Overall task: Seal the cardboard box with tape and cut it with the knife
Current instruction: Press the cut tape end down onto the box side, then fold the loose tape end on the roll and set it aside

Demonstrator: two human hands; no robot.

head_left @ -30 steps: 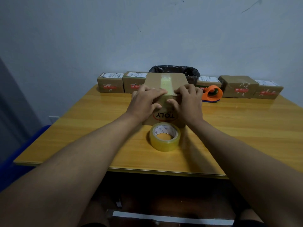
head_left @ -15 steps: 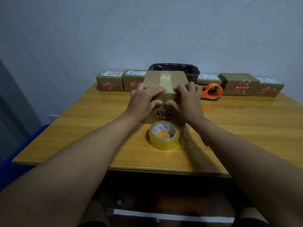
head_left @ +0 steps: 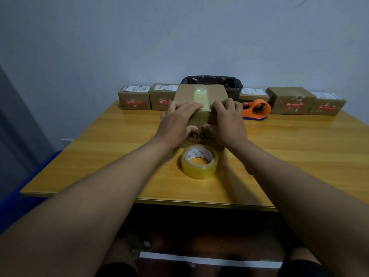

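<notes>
Cardboard box (head_left: 185, 94) under both pressing hands.

Both bare forearms stretched forward from the lower corners, converging toward the middle. Left hand (head_left: 175, 124) palm down, fingers laid flat and pointing inward to the right, thumb tucked low toward the body. Right hand (head_left: 226, 121) mirrored, palm down, fingers (head_left: 220, 104) curled and pointing left. Fingertips of the two hands nearly meeting, thumbs close together below, wrists level.
</notes>
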